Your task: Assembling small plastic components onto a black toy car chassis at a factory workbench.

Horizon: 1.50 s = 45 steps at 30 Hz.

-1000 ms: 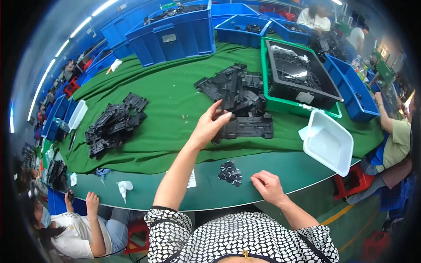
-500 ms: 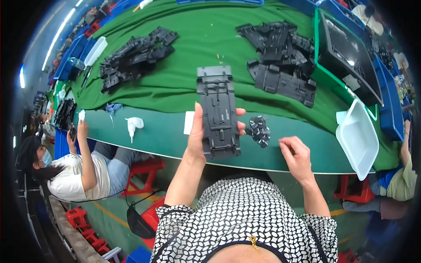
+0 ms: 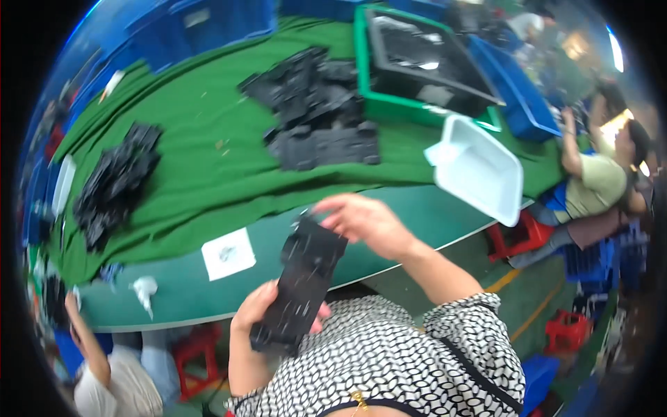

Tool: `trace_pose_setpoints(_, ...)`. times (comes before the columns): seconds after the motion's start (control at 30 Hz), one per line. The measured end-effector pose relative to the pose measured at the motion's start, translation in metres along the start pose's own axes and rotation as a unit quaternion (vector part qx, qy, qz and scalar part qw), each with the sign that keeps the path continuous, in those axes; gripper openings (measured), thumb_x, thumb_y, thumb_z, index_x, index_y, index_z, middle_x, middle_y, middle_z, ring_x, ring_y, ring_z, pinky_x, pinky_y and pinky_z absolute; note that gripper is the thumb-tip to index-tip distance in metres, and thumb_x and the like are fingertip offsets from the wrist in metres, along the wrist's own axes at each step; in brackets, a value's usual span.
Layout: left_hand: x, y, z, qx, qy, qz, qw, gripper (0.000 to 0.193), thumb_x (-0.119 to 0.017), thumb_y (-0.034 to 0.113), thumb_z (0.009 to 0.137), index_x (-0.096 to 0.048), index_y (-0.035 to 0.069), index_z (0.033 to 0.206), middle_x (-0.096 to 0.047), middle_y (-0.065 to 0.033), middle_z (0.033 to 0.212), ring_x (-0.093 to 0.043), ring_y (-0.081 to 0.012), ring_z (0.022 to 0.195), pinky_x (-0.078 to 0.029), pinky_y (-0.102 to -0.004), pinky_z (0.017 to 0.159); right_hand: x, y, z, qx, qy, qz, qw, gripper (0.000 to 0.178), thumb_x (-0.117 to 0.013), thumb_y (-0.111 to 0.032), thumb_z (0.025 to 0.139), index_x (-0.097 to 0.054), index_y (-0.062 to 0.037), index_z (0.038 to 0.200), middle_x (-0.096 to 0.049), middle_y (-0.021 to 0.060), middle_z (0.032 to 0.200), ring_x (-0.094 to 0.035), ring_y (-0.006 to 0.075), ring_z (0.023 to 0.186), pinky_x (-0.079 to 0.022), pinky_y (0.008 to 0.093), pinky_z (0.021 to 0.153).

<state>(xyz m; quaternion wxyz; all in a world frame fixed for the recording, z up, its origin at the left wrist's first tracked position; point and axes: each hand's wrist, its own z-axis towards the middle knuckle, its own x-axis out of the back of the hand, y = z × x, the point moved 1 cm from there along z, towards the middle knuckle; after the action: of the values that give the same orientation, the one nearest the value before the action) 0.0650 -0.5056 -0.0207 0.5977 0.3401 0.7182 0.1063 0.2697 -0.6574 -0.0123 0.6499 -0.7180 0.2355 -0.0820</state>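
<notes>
A long black moulded plastic part is held tilted over the table's near edge. My left hand is closed around its lower half, thumb on one side and fingertips showing on the other. My right hand is at the part's upper end, its fingers bent together and blurred. What they pinch, if anything, cannot be made out. Some small dark pieces show beside those fingertips, partly hidden. A white square card with a small printed picture lies left of the part.
Black plastic parts are heaped at left and far middle on green cloth. A white bottle stands near left. A pale tub and green crate are at right. People sit on both sides.
The view has swung right. My right hand has moved from the table at right to the upper end of the black part. My left hand still holds the part, now lower and more tilted.
</notes>
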Motion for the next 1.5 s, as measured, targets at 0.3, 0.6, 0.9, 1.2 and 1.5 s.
trace_pose_setpoints(0.3,0.042,-0.017,0.019,-0.342,0.121,0.064,0.93,0.072,-0.033,0.059,0.093,-0.044,-0.001,0.131,-0.059,-0.022,0.117,-0.064,-0.0344,0.094,-0.056,-0.0434,0.069,-0.006,0.014,0.001,-0.01,-0.011,0.251,0.968,0.018,-0.061,-0.012,0.091,-0.06,-0.0012,0.105,-0.065,0.0015,0.096,-0.061,0.0088,0.085,-0.051,0.0256,0.077)
trace_pose_setpoints(0.6,-0.009,0.001,0.022,-0.526,0.163,-0.015,0.835,0.084,-0.027,0.07,0.089,-0.026,0.008,0.145,-0.032,-0.0159,0.146,-0.04,-0.0304,0.129,-0.035,-0.0434,0.106,-0.085,0.043,-0.009,-0.067,-0.03,0.347,0.935,0.025,-0.061,-0.011,0.09,-0.052,-0.0031,0.113,-0.063,0.0048,0.101,-0.062,0.0118,0.086,-0.054,0.0272,0.076)
trace_pose_setpoints(0.9,0.01,-0.002,-0.002,-0.485,0.108,-0.126,0.859,0.079,-0.022,0.069,0.09,-0.037,0.007,0.137,-0.053,-0.0213,0.124,-0.058,-0.0365,0.102,-0.036,-0.0613,0.099,-0.061,0.023,-0.031,-0.015,-0.156,-0.16,0.975,0.02,-0.062,-0.011,0.088,-0.059,0.0006,0.105,-0.067,0.0097,0.094,-0.065,0.0154,0.091,-0.053,0.0284,0.079)
trace_pose_setpoints(1.2,0.025,-0.027,-0.028,-0.456,0.15,-0.16,0.862,0.084,-0.018,0.071,0.089,-0.039,0.004,0.134,-0.052,-0.0214,0.124,-0.059,-0.0329,0.102,-0.041,-0.0616,0.095,0.001,0.033,-0.023,0.056,0.119,-0.365,0.922,0.007,-0.063,-0.001,0.083,-0.064,-0.0007,0.09,-0.061,0.0091,0.084,-0.06,0.0207,0.071,-0.048,0.0317,0.062)
trace_pose_setpoints(1.5,0.02,-0.028,-0.023,-0.448,0.159,-0.148,0.867,0.083,-0.018,0.069,0.09,-0.038,0.002,0.135,-0.051,-0.0227,0.125,-0.059,-0.0324,0.101,-0.041,-0.0601,0.095,-0.02,0.044,-0.01,0.138,0.085,-0.563,0.811,0.017,-0.07,-0.011,0.078,-0.059,-0.0062,0.09,-0.058,0.0051,0.084,-0.057,0.0242,0.079,-0.041,0.0353,0.071)
